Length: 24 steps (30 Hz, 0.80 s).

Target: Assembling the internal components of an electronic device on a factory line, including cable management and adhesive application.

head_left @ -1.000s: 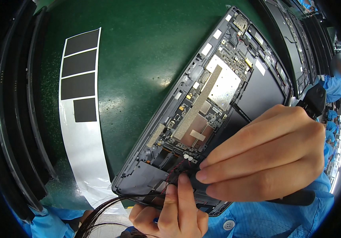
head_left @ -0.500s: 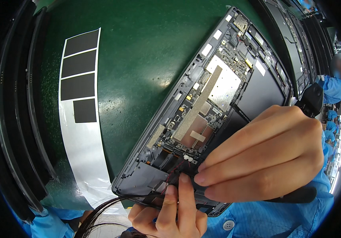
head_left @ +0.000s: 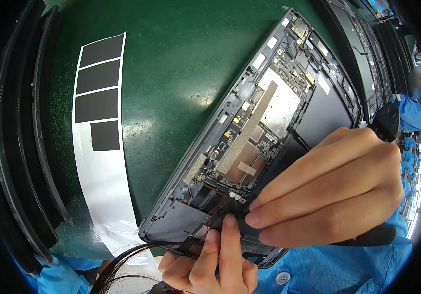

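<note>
Device (head_left: pixel 264 132) partly out of sight behind the right hand (head_left: pixel 330 191), left hand (head_left: pixel 215 267) partly beyond the lower edge

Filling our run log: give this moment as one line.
left hand: near red wires | right hand: over open device, beside left | black-pad sheet: on green table

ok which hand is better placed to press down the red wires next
Probably the left hand: its fingers are close beside the thin red wires in the opened device, while the right hand, fingers bunched, is a little farther off, to their right.
</note>
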Each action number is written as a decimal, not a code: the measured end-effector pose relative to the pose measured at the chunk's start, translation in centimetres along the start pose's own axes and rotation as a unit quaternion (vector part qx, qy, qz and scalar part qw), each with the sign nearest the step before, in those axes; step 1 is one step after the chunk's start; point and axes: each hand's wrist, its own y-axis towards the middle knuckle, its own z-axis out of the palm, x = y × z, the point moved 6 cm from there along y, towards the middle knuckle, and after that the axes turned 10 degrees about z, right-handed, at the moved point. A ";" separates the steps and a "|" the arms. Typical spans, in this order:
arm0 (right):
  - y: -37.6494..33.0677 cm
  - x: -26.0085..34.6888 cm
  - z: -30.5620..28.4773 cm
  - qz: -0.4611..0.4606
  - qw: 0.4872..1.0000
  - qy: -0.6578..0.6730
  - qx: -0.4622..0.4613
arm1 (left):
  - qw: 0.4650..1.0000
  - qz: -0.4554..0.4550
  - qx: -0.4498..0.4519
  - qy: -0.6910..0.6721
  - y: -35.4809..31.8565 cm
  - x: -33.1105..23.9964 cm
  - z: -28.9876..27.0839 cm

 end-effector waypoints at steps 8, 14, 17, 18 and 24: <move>0.4 -0.6 0.4 0.057 0.994 -0.043 0.079 | 0.973 -0.128 0.187 -0.047 1.8 -0.1 0.0; -1.1 -1.8 0.7 -0.098 0.992 0.046 -0.070 | 0.994 -0.081 0.073 -0.032 0.9 -0.3 -0.1; -1.1 -1.8 0.7 -0.113 0.989 0.047 -0.083 | 1.000 -0.023 0.015 0.007 0.8 -0.4 -0.2; -1.0 -1.7 0.6 -0.106 0.990 0.043 -0.077 | 0.998 -0.051 0.042 -0.008 1.0 -0.5 -0.4; -0.6 -1.6 0.6 -0.063 0.996 0.041 -0.042 | 0.992 -0.082 0.097 -0.004 1.0 -0.4 -0.4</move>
